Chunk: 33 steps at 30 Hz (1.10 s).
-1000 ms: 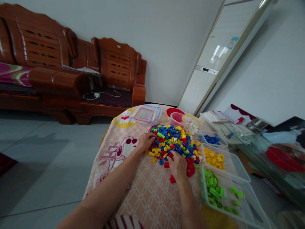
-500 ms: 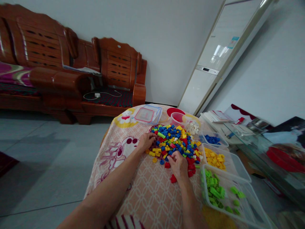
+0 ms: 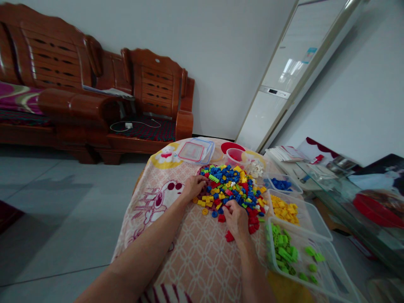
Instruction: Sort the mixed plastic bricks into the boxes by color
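Observation:
A heap of toy building bricks (image 3: 232, 183) in blue, yellow, red, green and white lies on the patterned tablecloth (image 3: 202, 248). At its left edge rests my left hand (image 3: 193, 187), fingers loosely bent and apart, with no brick visible in it. My right hand (image 3: 237, 219) is at the near side of the heap, thumb and fingertips drawn together. Whatever they pinch is too small and covered to make out. Red bricks (image 3: 253, 221) lie just right of this hand, and a loose red brick (image 3: 229, 236) sits to its near left.
Along the right stand clear boxes of blue bricks (image 3: 281, 184), yellow bricks (image 3: 285, 209) and green bricks (image 3: 285, 248). White bricks (image 3: 255, 167) and a round tub (image 3: 236, 156) are behind the heap. Box lids (image 3: 191, 152) lie at the far left. A glass table (image 3: 347, 210) stands further right.
My right hand has shifted very slightly at the near edge of the heap. The left hand and the boxes look unchanged.

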Tool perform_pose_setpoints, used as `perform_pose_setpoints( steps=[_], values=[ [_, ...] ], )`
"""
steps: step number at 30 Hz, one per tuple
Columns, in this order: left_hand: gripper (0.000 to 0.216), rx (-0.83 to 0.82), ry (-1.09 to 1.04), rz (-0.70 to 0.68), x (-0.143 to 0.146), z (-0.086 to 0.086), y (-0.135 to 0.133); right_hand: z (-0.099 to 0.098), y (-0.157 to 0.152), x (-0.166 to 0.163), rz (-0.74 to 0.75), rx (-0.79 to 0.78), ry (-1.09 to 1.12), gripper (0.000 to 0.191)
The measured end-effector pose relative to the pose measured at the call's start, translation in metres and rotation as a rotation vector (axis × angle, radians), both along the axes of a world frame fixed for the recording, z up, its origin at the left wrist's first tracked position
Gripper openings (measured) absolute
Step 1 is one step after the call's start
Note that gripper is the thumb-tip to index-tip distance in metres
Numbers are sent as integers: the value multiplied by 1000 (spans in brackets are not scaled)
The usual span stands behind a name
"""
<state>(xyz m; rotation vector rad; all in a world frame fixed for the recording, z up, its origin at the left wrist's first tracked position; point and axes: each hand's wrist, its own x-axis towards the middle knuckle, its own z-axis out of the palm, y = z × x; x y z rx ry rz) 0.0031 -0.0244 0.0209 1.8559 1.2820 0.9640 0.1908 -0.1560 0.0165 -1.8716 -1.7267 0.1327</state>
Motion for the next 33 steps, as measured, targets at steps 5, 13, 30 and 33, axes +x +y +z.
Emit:
perform_pose_setpoints(
  steps=[5,13,30,33],
  values=[
    [27,-1,9,19,0,-1,1,2,-2,-1,14,5,40,16],
    [26,-4,-10,3,0,-2,1,5,-3,-1,46,-29,-8,22],
    [26,7,5,2,0,2,-1,35,27,-1,-27,-48,953,49],
    [27,-1,-11,-9,0,1,-1,67,68,9,-17,207,1011,57]
  ],
)
